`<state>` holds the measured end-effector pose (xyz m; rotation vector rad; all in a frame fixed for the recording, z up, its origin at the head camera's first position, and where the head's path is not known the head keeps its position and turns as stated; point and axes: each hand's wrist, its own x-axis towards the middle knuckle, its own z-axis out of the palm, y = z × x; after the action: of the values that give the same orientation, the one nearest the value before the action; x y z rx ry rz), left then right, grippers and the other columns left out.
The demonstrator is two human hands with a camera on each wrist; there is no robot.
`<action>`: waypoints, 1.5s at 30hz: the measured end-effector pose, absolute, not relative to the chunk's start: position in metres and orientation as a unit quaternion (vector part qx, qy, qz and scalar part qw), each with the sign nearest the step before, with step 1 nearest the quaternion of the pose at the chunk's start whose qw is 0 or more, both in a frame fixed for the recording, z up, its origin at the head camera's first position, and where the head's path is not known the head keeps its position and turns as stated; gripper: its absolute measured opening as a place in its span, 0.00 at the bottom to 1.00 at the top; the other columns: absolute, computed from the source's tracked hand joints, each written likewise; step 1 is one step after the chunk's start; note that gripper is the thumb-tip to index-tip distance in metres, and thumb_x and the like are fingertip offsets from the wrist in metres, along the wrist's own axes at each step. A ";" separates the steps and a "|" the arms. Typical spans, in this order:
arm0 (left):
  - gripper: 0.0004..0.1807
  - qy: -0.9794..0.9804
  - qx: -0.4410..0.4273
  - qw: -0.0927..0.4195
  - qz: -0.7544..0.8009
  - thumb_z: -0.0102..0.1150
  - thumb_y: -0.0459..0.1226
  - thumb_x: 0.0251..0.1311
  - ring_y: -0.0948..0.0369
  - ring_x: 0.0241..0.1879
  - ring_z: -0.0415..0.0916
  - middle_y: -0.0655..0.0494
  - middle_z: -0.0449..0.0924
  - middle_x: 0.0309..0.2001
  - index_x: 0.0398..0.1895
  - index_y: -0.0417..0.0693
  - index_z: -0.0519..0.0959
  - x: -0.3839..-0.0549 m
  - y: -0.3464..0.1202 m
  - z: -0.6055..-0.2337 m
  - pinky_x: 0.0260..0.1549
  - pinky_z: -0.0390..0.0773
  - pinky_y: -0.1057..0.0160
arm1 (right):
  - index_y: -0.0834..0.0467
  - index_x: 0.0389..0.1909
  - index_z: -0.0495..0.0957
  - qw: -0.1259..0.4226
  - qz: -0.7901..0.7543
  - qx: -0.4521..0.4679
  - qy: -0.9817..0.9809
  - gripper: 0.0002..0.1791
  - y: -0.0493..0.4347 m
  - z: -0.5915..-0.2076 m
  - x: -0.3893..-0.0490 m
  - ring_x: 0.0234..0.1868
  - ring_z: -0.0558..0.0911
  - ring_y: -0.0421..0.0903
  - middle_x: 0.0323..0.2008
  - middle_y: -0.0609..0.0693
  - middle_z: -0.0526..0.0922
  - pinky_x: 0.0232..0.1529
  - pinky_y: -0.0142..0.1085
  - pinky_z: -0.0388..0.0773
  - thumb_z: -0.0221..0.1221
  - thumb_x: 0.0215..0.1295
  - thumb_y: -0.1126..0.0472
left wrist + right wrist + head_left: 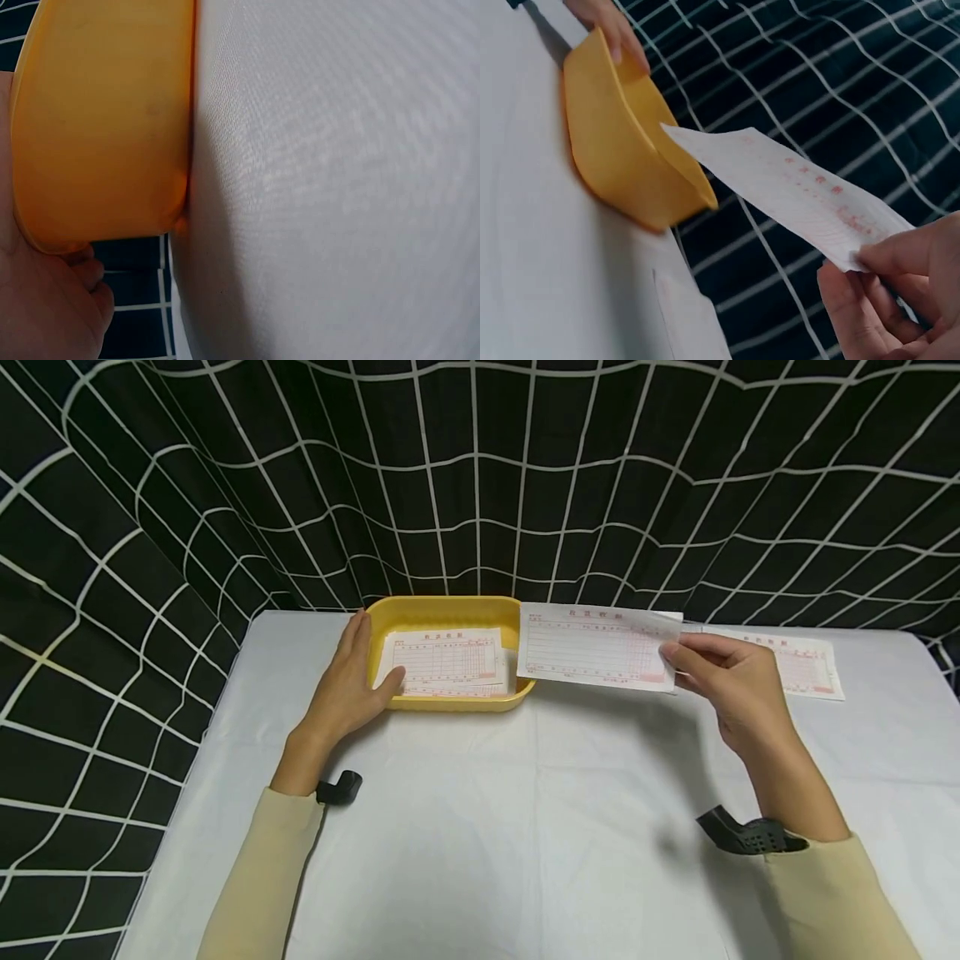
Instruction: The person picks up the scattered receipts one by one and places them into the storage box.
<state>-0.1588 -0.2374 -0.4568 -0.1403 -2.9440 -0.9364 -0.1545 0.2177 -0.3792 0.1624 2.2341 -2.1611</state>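
My right hand (731,685) pinches a red-printed receipt form (592,647) aloft at the right end of a yellow plastic tub (442,703) holding similar forms (447,658) on a white-clothed table (480,827), as my left hand (341,681), thumb over the rim, grips the tub's left end and more receipts (810,668) lie to the right.

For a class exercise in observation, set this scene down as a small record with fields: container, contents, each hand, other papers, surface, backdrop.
container: yellow bin, on the surface
contents: printed slips, lying overlapped; count unclear
left hand: left hand holds the bin's left end, thumb inside the rim
right hand: right hand pinches the right end of a raised slip, whose other end is near the bin's right end
other papers: more slips lie beyond the right hand
surface: white cloth
backdrop: dark, white-gridded fabric
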 end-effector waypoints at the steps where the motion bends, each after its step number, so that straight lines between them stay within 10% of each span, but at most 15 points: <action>1: 0.54 -0.952 -0.045 0.024 -0.303 0.57 0.53 0.69 0.46 0.86 0.47 0.45 0.39 0.88 0.87 0.41 0.41 -0.159 -0.237 -0.457 0.82 0.57 0.42 | 0.50 0.38 0.91 0.015 -0.687 0.048 0.725 0.06 0.212 -0.378 -0.156 0.34 0.87 0.31 0.34 0.37 0.90 0.35 0.24 0.86 0.71 0.65 0.65; 11: 0.54 -0.952 -0.048 0.026 -0.301 0.57 0.53 0.69 0.46 0.86 0.47 0.46 0.39 0.88 0.87 0.40 0.42 -0.160 -0.238 -0.457 0.82 0.57 0.43 | 0.67 0.56 0.84 0.024 -0.558 -0.001 0.829 0.18 0.150 -0.380 -0.172 0.35 0.83 0.29 0.34 0.35 0.85 0.37 0.22 0.84 0.68 0.70 0.61; 19: 0.54 -0.952 -0.048 0.025 -0.302 0.57 0.53 0.69 0.46 0.86 0.47 0.46 0.38 0.88 0.87 0.39 0.42 -0.159 -0.239 -0.457 0.82 0.57 0.43 | 0.67 0.50 0.86 0.021 -0.522 -0.057 0.851 0.13 0.105 -0.388 -0.179 0.32 0.80 0.33 0.42 0.62 0.87 0.32 0.21 0.77 0.67 0.68 0.66; 33: 0.54 -0.951 -0.053 0.029 -0.304 0.57 0.52 0.69 0.47 0.86 0.47 0.45 0.39 0.88 0.87 0.39 0.42 -0.159 -0.240 -0.456 0.82 0.58 0.43 | 0.69 0.50 0.86 0.042 -0.459 -0.130 0.878 0.15 0.059 -0.396 -0.185 0.38 0.87 0.50 0.40 0.63 0.90 0.35 0.20 0.76 0.68 0.64 0.67; 45: 0.54 -0.952 -0.047 0.025 -0.301 0.57 0.53 0.69 0.46 0.86 0.48 0.46 0.38 0.88 0.87 0.40 0.41 -0.159 -0.238 -0.457 0.82 0.58 0.43 | 0.69 0.52 0.85 0.001 -0.396 -0.160 0.904 0.17 0.052 -0.397 -0.181 0.40 0.91 0.54 0.40 0.61 0.92 0.47 0.45 0.86 0.68 0.64 0.64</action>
<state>-0.1586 -0.2383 -0.4569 -0.1440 -2.9444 -0.9323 -0.1809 0.0516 -0.3968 -0.5020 2.8385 -1.2446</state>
